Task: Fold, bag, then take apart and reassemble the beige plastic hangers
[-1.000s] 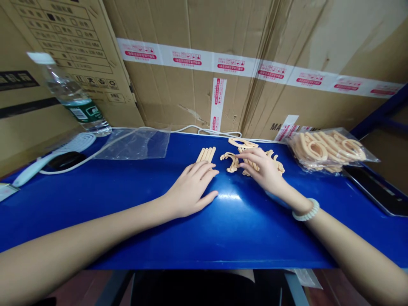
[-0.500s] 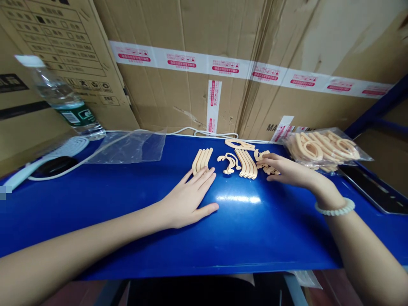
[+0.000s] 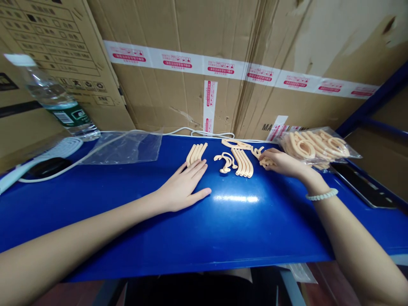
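My left hand [image 3: 181, 187] lies flat with its fingers stretched out. Its fingertips touch the lower ends of several curved beige strips [image 3: 196, 154] lined up side by side. Over a pile of small beige pieces [image 3: 267, 161], my right hand [image 3: 282, 162] has its fingers bent down and closed on some of them; the fingertips are partly hidden. Just left of it lies a second row of curved beige strips [image 3: 244, 163]. Between the two rows are beige hook-shaped pieces [image 3: 227, 161], and a flat beige looped piece [image 3: 236, 145] sits behind.
A clear bag of beige parts [image 3: 318, 146] and a dark phone [image 3: 363, 185] are on the right. At left stand a water bottle [image 3: 65, 106], a black oval object [image 3: 49, 167] and a clear plastic bag [image 3: 124, 148]. Cardboard [image 3: 178, 102] rises behind the blue table [image 3: 204, 242].
My right hand has lowered and its fingers have closed in over the small pieces. The left hand stays flat by the strips. The whole view has shifted slightly.
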Demonstrator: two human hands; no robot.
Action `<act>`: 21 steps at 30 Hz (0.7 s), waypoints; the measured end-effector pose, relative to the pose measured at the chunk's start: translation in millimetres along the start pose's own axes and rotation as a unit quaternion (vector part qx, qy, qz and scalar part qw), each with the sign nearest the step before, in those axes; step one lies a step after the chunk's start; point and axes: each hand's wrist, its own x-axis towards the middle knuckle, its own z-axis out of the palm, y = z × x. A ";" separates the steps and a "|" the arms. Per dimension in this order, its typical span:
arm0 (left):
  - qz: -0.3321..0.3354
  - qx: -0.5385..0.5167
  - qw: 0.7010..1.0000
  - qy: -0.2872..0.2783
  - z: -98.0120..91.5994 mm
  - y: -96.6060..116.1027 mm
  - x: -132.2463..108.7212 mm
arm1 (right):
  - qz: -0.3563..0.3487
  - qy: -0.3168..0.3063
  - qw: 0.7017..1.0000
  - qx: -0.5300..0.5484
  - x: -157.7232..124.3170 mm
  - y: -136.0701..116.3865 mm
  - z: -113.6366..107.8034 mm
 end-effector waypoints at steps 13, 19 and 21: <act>-0.007 0.010 1.000 0.026 -2.4 5.4 -2.2 | -0.196 0.129 0.972 -0.032 -16.2 -115.3 9.4; 0.009 0.013 0.999 0.042 1.1 4.3 -1.3 | -0.186 0.102 0.975 -0.072 -10.8 -130.3 22.9; 0.011 0.015 0.999 0.049 1.6 4.2 -1.0 | -0.183 0.099 0.975 -0.074 -8.2 -128.4 25.0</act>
